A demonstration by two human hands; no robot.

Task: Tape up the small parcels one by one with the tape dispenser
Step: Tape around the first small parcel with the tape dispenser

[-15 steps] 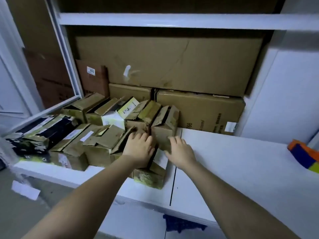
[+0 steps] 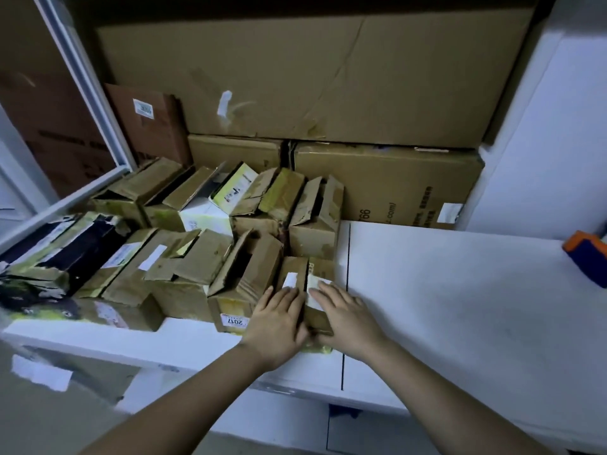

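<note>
Flat and straight-fingered, the left hand [image 2: 279, 323] presses down on one top flap of a small parcel [image 2: 307, 274], and the right hand [image 2: 345, 318] lies the same way on the other flap, fingers spread; neither curls round anything. That parcel is a worn brown cardboard box with a dark seam between its flaps and white paper labels, sitting at the front edge of a smooth white table [image 2: 443, 290]. Just beside it to the left crowd other small boxes [image 2: 184, 257], creased, torn, with flaps standing open. Behind them large corrugated cartons [image 2: 387, 182] are stacked flat-sided against the wall. Well apart at the right edge lies an orange-and-blue tape dispenser [image 2: 588, 257], only partly in view.
</note>
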